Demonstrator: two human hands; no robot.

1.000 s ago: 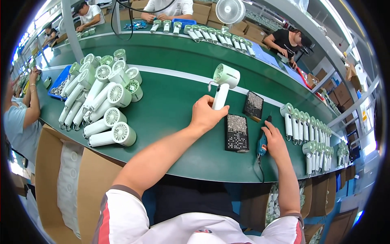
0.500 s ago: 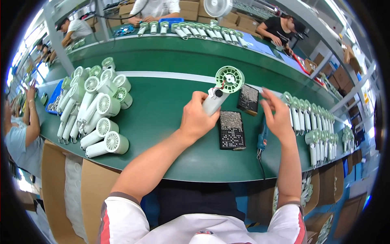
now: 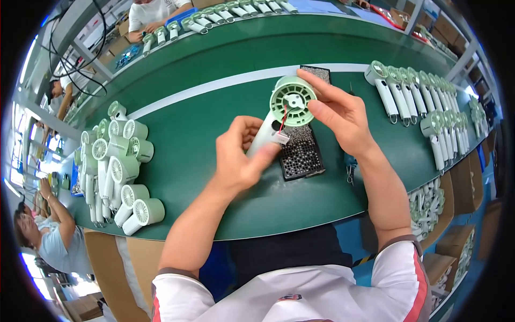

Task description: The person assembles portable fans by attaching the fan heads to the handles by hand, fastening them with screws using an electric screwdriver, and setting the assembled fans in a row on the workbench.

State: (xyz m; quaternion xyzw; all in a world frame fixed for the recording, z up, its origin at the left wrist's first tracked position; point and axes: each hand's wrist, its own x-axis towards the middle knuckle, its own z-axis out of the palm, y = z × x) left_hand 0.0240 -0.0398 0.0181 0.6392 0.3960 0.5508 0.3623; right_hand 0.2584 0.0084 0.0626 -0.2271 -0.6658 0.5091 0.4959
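A white and pale green handheld fan [image 3: 294, 102] is held tilted over the bench, its round head open. A red wire and a small white connector show at its neck. My left hand [image 3: 238, 153] is wrapped round the white handle. Fingers and thumb of my right hand [image 3: 346, 121] grip the right rim of the fan's head. Partly beneath the fan lies a black tray of small metal screws [image 3: 303, 169]. A second black screw tray [image 3: 323, 74] is mostly hidden behind my right hand. By my right wrist, a blue electric screwdriver [image 3: 350, 162] is partly covered.
Piled fans [image 3: 112, 155] fill the left side of the green bench [image 3: 188, 177]. Rows of fans [image 3: 410, 91] lie at the right. Cardboard boxes [image 3: 110, 268] stand below the front edge. Co-workers sit across the bench and at the left.
My right hand has moved left from beside the trays onto the fan's head. The fan has come slightly nearer and its open face turned. The whole view has shifted and tilted.
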